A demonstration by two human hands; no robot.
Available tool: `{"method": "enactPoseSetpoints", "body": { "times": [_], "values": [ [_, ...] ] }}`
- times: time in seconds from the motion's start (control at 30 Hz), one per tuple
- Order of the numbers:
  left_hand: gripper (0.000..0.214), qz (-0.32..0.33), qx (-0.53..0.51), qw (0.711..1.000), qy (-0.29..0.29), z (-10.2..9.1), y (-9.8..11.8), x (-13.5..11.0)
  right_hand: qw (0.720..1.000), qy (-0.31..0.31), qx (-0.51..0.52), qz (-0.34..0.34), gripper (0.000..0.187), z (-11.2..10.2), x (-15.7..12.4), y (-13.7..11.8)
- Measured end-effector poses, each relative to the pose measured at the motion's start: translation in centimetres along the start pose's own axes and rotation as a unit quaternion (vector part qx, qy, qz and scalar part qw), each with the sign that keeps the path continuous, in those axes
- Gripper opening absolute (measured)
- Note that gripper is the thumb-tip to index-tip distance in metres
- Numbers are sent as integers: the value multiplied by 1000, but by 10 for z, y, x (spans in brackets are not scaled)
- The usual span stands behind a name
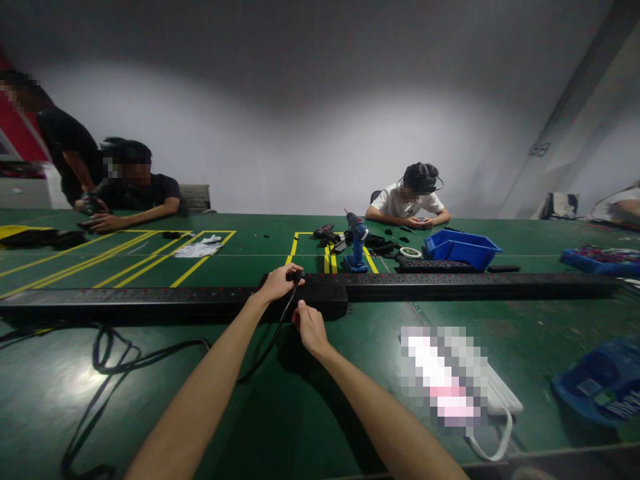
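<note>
My left hand (280,283) is closed on a black plug (299,275) at the top of a black box (330,298). From the plug a black cable (273,343) drops down and loops away to the left across the bench. My right hand (311,330) sits lower, in front of the box, with its fingers curled in and thumb up. Whatever it may be pinching is hidden. The box lies in the middle of a long black power strip (430,288) that stretches across the bench to both sides.
Beyond the strip stand a blue cordless drill (356,243) and a blue bin (463,248) among black parts. White papers (199,248) lie within yellow tape lines. At right are a phone and white power bank (500,393) and a blue bottle (600,380). Several people are around the far side.
</note>
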State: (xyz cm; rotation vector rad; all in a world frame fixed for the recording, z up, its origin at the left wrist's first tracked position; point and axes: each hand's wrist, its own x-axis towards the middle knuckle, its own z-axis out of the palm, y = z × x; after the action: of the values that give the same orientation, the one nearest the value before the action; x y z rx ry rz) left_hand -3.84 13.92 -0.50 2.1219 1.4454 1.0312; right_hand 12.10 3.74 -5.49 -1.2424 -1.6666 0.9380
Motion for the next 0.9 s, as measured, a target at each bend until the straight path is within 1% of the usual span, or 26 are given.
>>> {"method": "enactPoseSetpoints", "body": {
  "times": [0.1, 0.2, 0.33, 0.43, 0.5, 0.6, 0.67, 0.73, 0.8, 0.9],
  "values": [
    [44, -2, -2, 1000, 13, 3, 0, -1, 1000, 3, 8, -3, 65, 0, -1, -1],
    [42, 5, -2, 1000, 18, 4, 2, -3, 999, 24, 19, -15, 63, -3, -3, -7],
    [40, 12, 25, 999, 23, 2, 8, -6, 994, 76, -6, -76, 52, -16, -1, -24],
    [39, 21, 48, 998, 25, 2, 11, -8, 985, 124, -55, -109, 43, -27, 15, -40],
    [38, 25, 54, 998, 27, 1, 12, -9, 979, 132, -103, -114, 33, -32, 34, -50],
    [45, 19, 65, 997, 24, 0, 14, -11, 972, 113, -187, -89, 26, -34, 69, -59],
    [56, 4, 83, 996, 20, -1, 16, -12, 960, 101, -253, -70, 27, -30, 92, -63],
    [66, -12, 97, 995, 18, -1, 18, -14, 949, 77, -302, -35, 30, -25, 111, -66],
    [71, -14, 101, 995, 19, -2, 20, -15, 941, 47, -335, 2, 33, -18, 125, -69],
    [74, -9, 99, 995, 28, -1, 19, -14, 936, -11, -347, 61, 35, -9, 141, -74]
  ]
}}
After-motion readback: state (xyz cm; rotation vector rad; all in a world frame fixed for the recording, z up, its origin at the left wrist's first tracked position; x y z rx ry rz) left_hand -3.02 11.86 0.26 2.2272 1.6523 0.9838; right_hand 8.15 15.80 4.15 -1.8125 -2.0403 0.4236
